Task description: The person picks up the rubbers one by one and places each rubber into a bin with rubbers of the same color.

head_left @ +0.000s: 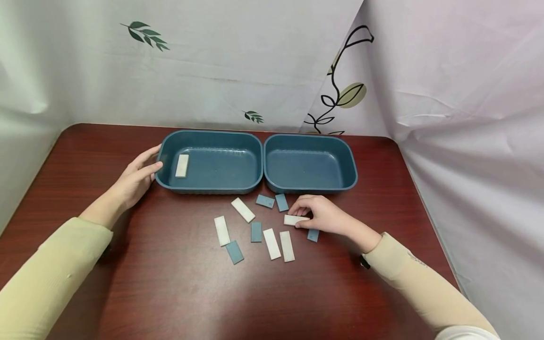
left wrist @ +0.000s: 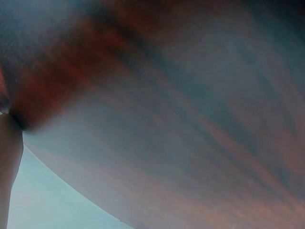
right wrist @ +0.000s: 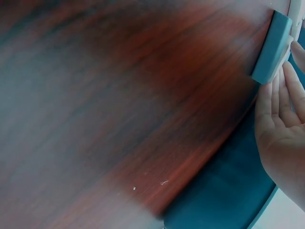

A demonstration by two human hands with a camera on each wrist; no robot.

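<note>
Pinching a white tile [head_left: 290,220] at its fingertips, the right hand [head_left: 325,215] has a blue tile [head_left: 313,235] just beside it; the left hand [head_left: 135,183], fingers extended, touches a blue tray [head_left: 221,172] to its right.

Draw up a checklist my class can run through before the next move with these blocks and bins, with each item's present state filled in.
1. Right hand holds a block: ok, thumb and fingers pinch the held white block.
2. Held white block lifted off the table: cannot tell.
3. Left hand at the left bin: ok, touching its left end.
4. Left bin and right bin upright, open side up: ok.
5. Left bin's contents all one colour: ok, one white block lies inside.
6. Loose blocks grouped by colour: not ok, white blocks and blue blocks lie mixed.
</note>
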